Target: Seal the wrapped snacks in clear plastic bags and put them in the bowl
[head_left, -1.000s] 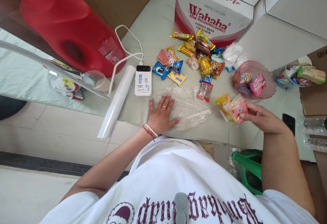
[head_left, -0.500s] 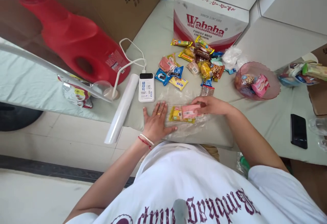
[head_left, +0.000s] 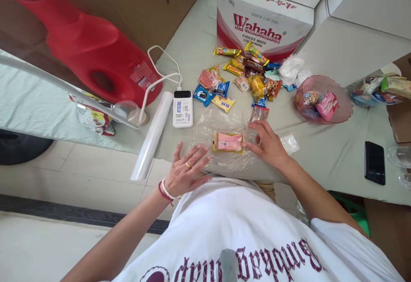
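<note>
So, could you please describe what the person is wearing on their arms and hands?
Both forearms are bare. The left hand has a gold ring on one finger, and its wrist carries a white bead bracelet beside a red cord. The right hand shows no jewellery. A white T-shirt with maroon lettering covers the torso.

Your pink snack packet [head_left: 228,141] lies on the clear plastic sheet [head_left: 221,162], between your left hand [head_left: 188,171] at 8 o'clock and right hand [head_left: 268,145] at 3 o'clock; the white power bank [head_left: 183,109] sits at 10 o'clock.

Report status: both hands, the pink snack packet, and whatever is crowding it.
Left hand open, on clear plastic bag. Right hand fingertips touching pink snack packet. Snack pile behind.
</note>
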Demonstrator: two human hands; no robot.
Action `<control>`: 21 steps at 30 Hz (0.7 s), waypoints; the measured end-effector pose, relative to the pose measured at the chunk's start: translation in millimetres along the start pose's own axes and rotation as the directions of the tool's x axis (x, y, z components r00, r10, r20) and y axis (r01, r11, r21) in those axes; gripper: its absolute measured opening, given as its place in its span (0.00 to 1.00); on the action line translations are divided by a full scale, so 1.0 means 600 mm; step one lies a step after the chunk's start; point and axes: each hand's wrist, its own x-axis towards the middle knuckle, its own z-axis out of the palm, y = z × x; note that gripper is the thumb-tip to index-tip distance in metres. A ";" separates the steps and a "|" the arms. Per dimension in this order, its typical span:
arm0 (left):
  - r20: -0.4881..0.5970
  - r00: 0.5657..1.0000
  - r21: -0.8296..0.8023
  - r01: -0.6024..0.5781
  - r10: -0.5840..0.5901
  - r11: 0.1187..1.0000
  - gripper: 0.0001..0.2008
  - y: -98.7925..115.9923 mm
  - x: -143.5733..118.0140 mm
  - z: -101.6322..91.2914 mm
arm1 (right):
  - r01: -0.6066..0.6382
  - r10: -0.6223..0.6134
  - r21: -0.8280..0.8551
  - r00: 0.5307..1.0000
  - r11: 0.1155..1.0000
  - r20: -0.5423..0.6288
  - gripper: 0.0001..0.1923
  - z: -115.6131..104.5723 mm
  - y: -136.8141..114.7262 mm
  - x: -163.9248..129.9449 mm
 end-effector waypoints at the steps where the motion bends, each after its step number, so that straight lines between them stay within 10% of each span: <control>1: 0.057 0.996 -0.039 -0.067 0.069 0.997 0.33 -0.005 -0.009 -0.001 | 0.029 -0.029 -0.039 1.000 0.999 0.009 0.28 -0.005 0.005 -0.025; 9: 0.057 0.998 -0.277 0.050 -0.036 0.960 0.13 -0.036 -0.004 -0.013 | 0.147 -0.147 0.013 0.989 0.989 0.032 0.10 0.019 0.042 -0.131; 16: -0.114 0.931 -0.370 0.285 -0.347 0.884 0.16 -0.047 0.075 -0.014 | -0.039 0.020 0.233 0.996 0.972 0.084 0.17 -0.037 0.029 -0.032; 21: -0.229 0.818 -0.265 0.470 -0.528 0.842 0.22 -0.055 0.114 0.020 | -0.204 0.204 -0.012 0.972 0.979 0.113 0.14 -0.030 0.042 0.039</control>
